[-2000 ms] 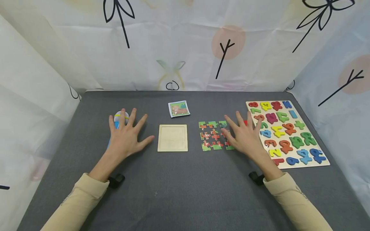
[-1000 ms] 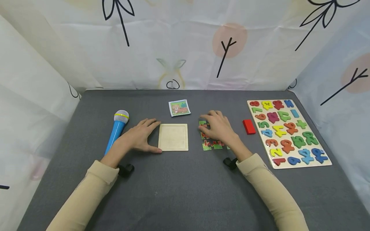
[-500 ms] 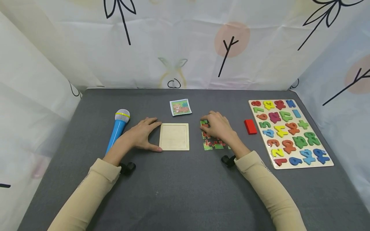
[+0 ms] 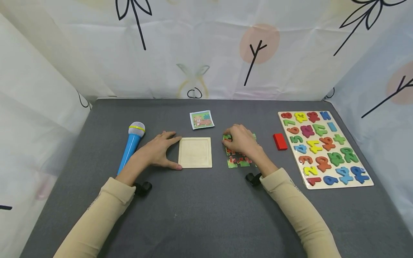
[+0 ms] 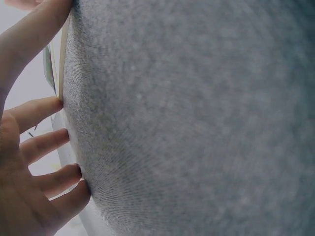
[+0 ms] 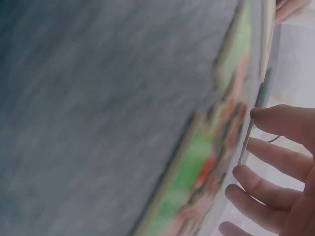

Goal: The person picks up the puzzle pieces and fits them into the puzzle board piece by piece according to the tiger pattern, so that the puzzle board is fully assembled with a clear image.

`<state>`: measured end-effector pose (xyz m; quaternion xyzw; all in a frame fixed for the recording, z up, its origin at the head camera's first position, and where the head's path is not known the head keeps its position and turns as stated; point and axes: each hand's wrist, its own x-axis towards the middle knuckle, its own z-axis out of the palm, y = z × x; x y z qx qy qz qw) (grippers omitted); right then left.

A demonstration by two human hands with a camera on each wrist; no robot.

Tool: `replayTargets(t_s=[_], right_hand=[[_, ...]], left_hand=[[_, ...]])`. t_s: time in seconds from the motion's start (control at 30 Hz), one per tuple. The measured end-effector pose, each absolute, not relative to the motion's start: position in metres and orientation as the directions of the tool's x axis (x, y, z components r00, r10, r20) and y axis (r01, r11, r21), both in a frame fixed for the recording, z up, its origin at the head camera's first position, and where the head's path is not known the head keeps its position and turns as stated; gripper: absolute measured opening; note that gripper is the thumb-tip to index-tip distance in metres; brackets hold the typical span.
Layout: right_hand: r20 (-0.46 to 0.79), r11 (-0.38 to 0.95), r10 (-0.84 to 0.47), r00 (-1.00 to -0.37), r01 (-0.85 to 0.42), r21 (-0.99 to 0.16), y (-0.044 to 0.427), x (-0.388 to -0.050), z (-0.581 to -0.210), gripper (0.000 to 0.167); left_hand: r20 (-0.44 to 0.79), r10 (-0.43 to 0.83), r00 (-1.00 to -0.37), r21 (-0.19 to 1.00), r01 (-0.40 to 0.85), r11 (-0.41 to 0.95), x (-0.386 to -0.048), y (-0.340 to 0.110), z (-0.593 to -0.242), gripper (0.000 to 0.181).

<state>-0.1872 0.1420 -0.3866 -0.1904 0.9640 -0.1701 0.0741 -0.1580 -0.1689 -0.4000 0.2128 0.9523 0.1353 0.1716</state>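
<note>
In the head view, white fabric walls [image 4: 209, 46] enclose a grey counter [image 4: 200, 215]. The left hand [image 4: 158, 150], fingers spread and gripping nothing, touches the wooden puzzle tray [image 4: 195, 153] from 9 o'clock; the right hand [image 4: 241, 139] bends over jigsaw pieces [image 4: 244, 163] at the tray's 3 o'clock.

Left wrist: thumb and forefinger meet the tray's edge beside grey weave.

Right wrist: nearly closed fingers pinch a thin piece [image 6: 243, 153]; others lie toward 5 o'clock.

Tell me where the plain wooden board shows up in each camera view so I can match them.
Head: the plain wooden board lies centrally, between the left hand and the puzzle pieces.
Left wrist: the board, only a thin edge, upper left.
Right wrist: the board, a narrow pale strip, upper right.
Shared landmark: the left hand, beside the board in all three.
</note>
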Motion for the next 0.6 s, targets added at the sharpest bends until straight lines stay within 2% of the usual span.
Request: replayTargets(t_s=[0.27, 0.6], right_hand=[[-0.021, 0.818, -0.427, -0.904, -0.377, -0.434, 0.115, -0.180, -0.377, 0.025], [-0.035, 0.796, -0.500, -0.865, -0.444, -0.412, 0.065, -0.176, -0.375, 0.025]], left_hand=[[-0.267, 0.451, -0.852, 0.325, 0.361, 0.874, -0.159, -0.169, -0.400, 0.111], [-0.270, 0.450, -0.851, 0.326, 0.359, 0.875, -0.160, -0.170, -0.399, 0.111]])
